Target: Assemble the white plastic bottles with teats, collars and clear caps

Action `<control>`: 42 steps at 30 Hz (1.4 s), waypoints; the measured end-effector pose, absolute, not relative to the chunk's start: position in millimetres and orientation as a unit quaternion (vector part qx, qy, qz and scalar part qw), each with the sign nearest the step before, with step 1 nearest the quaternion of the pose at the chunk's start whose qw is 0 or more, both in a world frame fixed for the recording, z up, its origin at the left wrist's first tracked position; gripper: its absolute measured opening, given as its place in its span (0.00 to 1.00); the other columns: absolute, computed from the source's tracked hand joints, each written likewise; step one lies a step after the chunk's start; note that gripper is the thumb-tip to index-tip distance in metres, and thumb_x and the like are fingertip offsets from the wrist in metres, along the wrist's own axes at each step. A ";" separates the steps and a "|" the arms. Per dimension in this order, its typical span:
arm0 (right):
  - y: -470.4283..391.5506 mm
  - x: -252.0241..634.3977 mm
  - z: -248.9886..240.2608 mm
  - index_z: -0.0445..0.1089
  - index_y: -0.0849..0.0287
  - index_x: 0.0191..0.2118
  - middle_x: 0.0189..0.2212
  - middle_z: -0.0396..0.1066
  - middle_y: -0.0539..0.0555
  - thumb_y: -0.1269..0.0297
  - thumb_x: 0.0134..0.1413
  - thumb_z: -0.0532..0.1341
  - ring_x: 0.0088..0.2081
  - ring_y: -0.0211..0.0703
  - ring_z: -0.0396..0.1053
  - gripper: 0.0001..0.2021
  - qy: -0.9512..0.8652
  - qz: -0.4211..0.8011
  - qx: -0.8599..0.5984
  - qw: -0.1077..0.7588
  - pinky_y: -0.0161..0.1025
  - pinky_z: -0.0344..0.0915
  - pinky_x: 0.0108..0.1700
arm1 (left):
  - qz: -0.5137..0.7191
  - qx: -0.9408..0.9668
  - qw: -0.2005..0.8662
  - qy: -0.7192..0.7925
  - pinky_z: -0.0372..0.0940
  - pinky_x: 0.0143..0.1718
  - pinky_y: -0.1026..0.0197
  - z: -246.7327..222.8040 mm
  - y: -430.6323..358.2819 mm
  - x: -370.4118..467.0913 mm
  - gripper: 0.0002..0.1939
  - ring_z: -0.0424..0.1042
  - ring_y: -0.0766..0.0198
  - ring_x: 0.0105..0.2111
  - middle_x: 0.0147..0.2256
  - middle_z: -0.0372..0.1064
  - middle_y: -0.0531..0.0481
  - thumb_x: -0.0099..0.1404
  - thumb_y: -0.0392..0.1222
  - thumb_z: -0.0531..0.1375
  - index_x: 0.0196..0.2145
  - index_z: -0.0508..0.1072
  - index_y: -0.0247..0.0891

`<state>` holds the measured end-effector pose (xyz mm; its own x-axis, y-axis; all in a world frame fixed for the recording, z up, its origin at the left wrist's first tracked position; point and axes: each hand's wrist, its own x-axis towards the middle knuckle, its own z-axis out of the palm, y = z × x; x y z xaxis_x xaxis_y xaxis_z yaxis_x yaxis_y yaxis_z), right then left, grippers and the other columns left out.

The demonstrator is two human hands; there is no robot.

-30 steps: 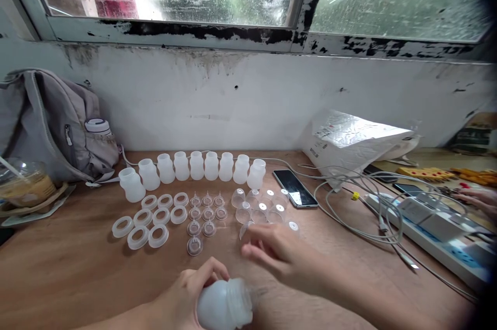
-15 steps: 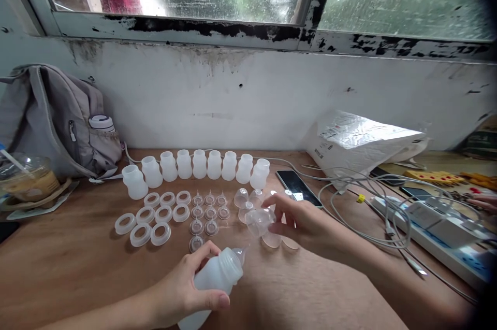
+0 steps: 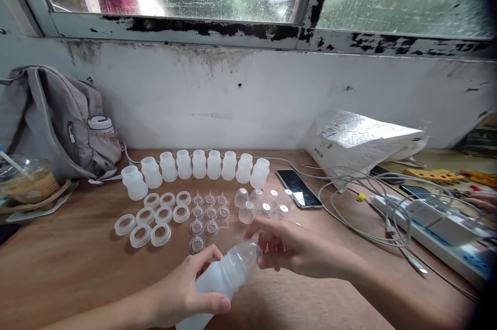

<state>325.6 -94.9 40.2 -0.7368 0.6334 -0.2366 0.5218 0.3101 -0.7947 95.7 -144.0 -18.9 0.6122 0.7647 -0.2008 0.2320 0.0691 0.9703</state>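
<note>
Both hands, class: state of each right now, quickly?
Left hand: closed around the white bottle.
Right hand: partly curled at the bottle's clear cap; grip cannot be told.

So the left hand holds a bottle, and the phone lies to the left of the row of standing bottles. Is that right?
Not quite: the phone lies to the right of the row of standing bottles, as the head view shows. The left hand does hold a bottle.

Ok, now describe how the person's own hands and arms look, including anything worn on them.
The left hand and right hand are both ungloved, with no rings visible. The left forearm and right forearm are bare as far as the picture shows them: no sleeve, watch or bracelet is visible, and no markings stand out.
</note>
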 end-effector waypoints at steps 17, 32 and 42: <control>-100.3 321.3 35.5 0.57 0.60 0.39 0.23 0.61 0.46 0.69 0.47 0.58 0.22 0.30 0.59 0.12 -0.810 0.472 -0.344 0.044 0.28 0.54 0.22 | 0.195 0.664 0.602 0.399 0.50 0.25 0.68 -9.7 -148.0 97.3 0.18 0.55 0.71 0.24 0.23 0.56 0.58 0.50 0.47 0.61 0.34 0.59 0.39; -107.4 323.1 27.7 0.54 0.59 0.33 0.21 0.58 0.45 0.72 0.43 0.59 0.22 0.30 0.55 0.12 -0.858 0.415 -0.302 0.008 0.28 0.48 0.22 | 0.177 0.681 0.560 0.438 0.50 0.22 0.69 -16.9 -150.4 101.4 0.21 0.57 0.71 0.21 0.22 0.59 0.58 0.43 0.49 0.65 0.31 0.62 0.38; -111.8 321.9 30.4 0.53 0.59 0.34 0.23 0.57 0.46 0.71 0.44 0.59 0.24 0.32 0.55 0.12 -0.869 0.385 -0.310 0.001 0.28 0.50 0.23 | 0.187 0.694 0.532 0.448 0.50 0.21 0.69 -17.8 -151.9 102.7 0.21 0.57 0.71 0.21 0.22 0.60 0.58 0.43 0.50 0.64 0.31 0.63 0.37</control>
